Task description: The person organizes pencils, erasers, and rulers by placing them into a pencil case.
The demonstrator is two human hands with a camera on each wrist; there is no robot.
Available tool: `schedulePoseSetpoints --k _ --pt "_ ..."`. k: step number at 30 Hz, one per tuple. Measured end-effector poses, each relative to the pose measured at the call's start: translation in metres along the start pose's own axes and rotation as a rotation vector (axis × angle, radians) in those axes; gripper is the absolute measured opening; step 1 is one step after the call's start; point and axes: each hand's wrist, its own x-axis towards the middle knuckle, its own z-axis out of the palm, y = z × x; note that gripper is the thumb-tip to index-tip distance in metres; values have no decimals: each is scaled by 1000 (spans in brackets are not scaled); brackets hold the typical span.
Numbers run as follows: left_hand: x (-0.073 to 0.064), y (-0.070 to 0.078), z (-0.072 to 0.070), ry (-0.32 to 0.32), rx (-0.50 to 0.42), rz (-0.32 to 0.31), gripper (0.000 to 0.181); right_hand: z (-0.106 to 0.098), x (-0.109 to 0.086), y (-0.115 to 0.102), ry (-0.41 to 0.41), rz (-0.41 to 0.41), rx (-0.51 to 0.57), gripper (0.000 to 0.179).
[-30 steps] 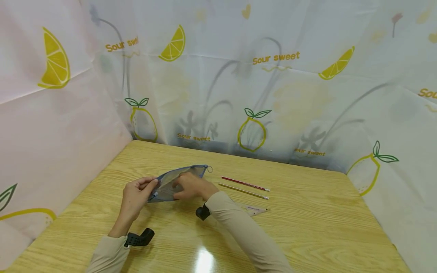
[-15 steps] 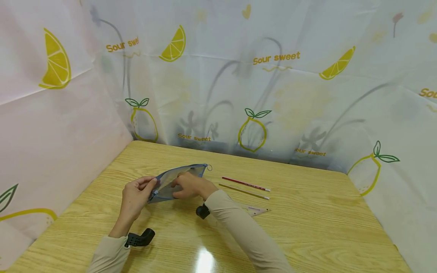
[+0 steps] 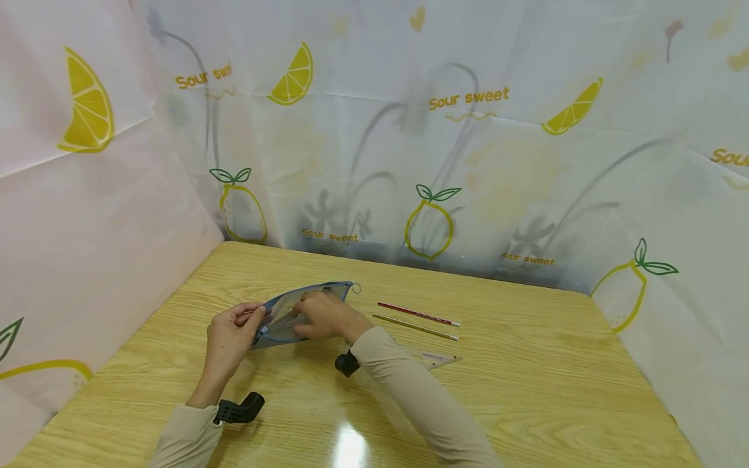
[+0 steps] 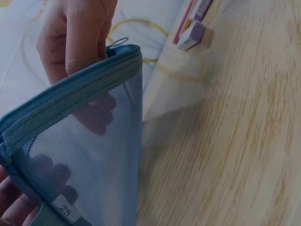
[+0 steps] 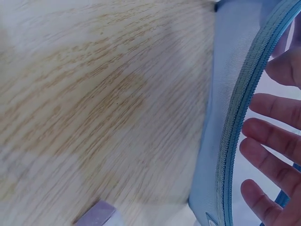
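My left hand (image 3: 229, 338) pinches the near-left end of a blue mesh zipper pouch (image 4: 106, 165) between thumb and fingers. The pouch stands tilted over the table, its zipped edge spread apart. My right hand (image 3: 332, 317) reaches into that opening. In the right wrist view its fingers (image 5: 275, 136) are spread and slightly bent inside the pouch, with nothing visible between them. Through the mesh in the left wrist view, the fingertips of both hands show as dark shapes. A tag (image 4: 66, 207) marked 25 sits at the pouch's corner.
On the wooden table (image 3: 556, 377), right of the pouch, lie a red pencil (image 3: 418, 314), a gold pencil (image 3: 415, 326) and a clear triangle ruler (image 3: 439, 360). Block-shaped erasers (image 4: 191, 36) lie near them, hidden by my right arm in the head view. Printed cloth walls (image 3: 363, 143) stand behind.
My right hand has shifted slightly inside the pouch, its fingers moving a little. My left hand keeps its grip, and the pencils and ruler lie as before.
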Motion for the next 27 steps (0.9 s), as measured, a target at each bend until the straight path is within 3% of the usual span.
schedulePoseSetpoints --k 16,27 --pt "5 3 4 43 -19 8 27 -11 -14 -2 41 -18 -18 31" --pt "7 6 6 43 -38 -24 30 -19 -29 -2 80 -20 -54 32"
